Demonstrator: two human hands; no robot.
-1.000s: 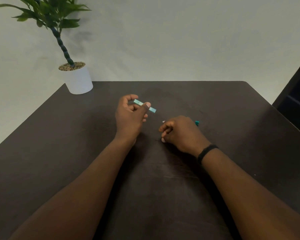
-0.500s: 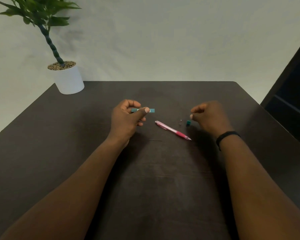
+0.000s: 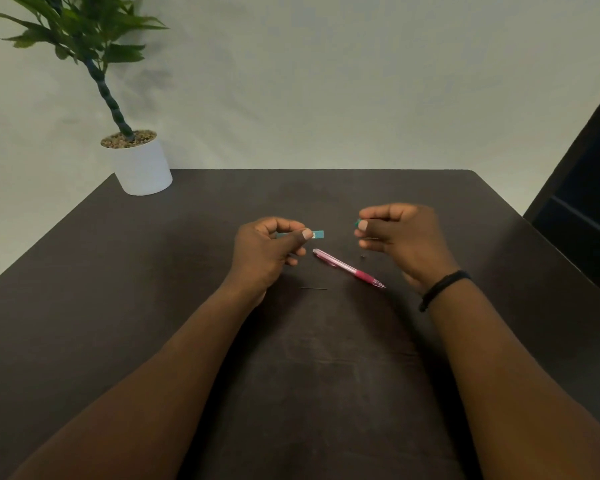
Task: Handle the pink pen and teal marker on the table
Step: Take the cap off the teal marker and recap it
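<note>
The pink pen (image 3: 347, 268) lies diagonally on the dark table (image 3: 118, 289), its tip pointing to the lower right, between my two hands. My left hand (image 3: 265, 252) pinches the short teal marker (image 3: 317, 234) between thumb and fingers, its end sticking out to the right. My right hand (image 3: 400, 237) is raised a little above the table and pinches a small teal cap (image 3: 357, 223) at its fingertips. The cap and the marker's end are apart, facing each other across a short gap.
A white pot with a green plant (image 3: 141, 166) stands at the table's far left corner. A thin dark rod (image 3: 313, 288) lies just below the pen. A tiny dark piece (image 3: 363, 256) sits near my right hand. A dark cabinet (image 3: 589, 209) is at right.
My right hand let go of the pink pen, moved right to the small teal cap, picked it up and lifted it. My left hand levelled the marker.
</note>
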